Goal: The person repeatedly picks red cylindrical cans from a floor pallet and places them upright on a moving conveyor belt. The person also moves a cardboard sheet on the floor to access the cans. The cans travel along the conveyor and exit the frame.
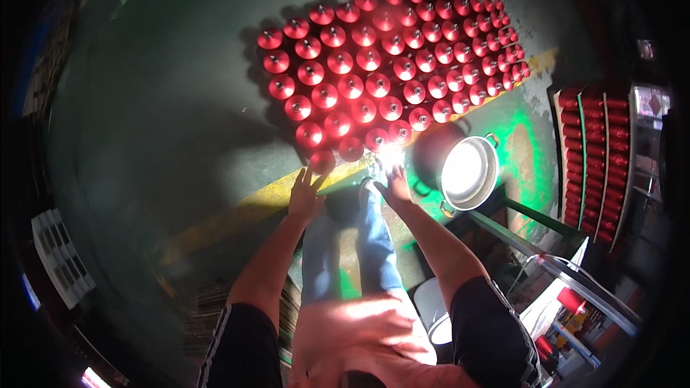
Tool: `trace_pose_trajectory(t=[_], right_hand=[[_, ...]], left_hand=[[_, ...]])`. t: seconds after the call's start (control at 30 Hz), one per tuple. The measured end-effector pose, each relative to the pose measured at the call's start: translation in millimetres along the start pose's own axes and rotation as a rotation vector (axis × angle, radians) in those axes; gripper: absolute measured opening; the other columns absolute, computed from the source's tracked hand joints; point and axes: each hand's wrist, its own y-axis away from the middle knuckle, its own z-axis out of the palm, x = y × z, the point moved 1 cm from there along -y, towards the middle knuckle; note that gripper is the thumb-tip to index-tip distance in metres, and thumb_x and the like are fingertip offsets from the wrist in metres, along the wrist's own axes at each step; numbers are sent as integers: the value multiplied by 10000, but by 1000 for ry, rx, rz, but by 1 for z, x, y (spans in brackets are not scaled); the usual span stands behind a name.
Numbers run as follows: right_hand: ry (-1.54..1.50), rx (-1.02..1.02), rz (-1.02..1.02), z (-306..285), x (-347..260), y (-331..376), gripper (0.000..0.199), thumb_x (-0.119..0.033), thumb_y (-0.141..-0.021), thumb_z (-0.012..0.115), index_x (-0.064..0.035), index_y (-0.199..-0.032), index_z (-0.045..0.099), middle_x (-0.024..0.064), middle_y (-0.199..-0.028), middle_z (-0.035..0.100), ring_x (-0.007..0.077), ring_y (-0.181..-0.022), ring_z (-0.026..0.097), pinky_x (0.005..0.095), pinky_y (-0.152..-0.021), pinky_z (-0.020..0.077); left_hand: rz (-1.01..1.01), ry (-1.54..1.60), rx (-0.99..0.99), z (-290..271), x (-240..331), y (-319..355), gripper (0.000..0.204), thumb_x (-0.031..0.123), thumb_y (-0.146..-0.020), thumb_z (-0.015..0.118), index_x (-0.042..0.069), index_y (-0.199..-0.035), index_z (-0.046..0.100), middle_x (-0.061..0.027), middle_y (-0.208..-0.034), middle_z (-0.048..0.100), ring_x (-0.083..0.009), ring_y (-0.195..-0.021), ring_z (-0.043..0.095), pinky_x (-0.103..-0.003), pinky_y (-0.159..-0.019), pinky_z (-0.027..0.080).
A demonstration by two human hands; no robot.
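Rows of red cylinders [350,86] with domed tops and small metal necks stand upright on the floor in front of me. My left hand [307,192] reaches out with fingers spread, at the near edge of the closest red cylinder [323,162]; whether it touches is unclear. Beside the front row, my right hand [396,187] has its fingers apart and nothing visible in them. Strong glare washes out its fingertips and the cylinder just beyond. To the right of that hand sits a large two-handled metal pot [494,181], brightly lit inside.
A yellow floor line [266,200] runs along the near side of the cylinders. More red cylinders lie stacked [594,165] at the right. A metal frame [528,246] stands near my right arm. A white slatted object [62,259] is at the far left.
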Motion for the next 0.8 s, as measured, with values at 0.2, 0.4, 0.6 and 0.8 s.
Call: trace_pose_trajectory(t=[0.2, 0.4, 0.6, 0.8], right_hand=[[139, 127, -178, 45, 38, -114, 776, -105, -806, 723, -323, -1489, 426, 160, -1632, 61, 436, -1461, 177, 529, -1174, 269], [-6, 213, -171, 61, 52, -110, 688, -73, -784, 743, -366, -1381, 570, 186, -1621, 94, 436, -1465, 163, 504, -1162, 302], [78, 264, -192, 63, 47, -120, 668, -70, -740, 755, -364, -1323, 612, 227, -1538, 252, 428, -1403, 285, 488, -1115, 367], [144, 357, -240, 64, 44, -138, 681, -54, -740, 762, -377, -1322, 614, 188, -1550, 255, 445, -1378, 303, 498, -1072, 419]], left_hand=[[30, 8, 149, 69, -21, -75, 585, 111, -771, 730, 348, -1292, 612, -181, -1583, 241, -444, -1354, 350, -498, -1098, 374], [6, -18, 172, 91, -29, -74, 415, 145, -826, 700, 337, -1194, 700, -185, -1589, 236, -461, -1387, 290, -509, -1115, 361], [65, 35, 168, 97, -43, -73, 416, 165, -786, 744, 341, -1161, 704, -189, -1556, 297, -480, -1340, 350, -531, -1080, 403], [74, 42, 212, 103, -44, -75, 433, 137, -762, 755, 342, -1141, 710, -169, -1489, 377, -442, -1305, 397, -504, -1044, 444]])
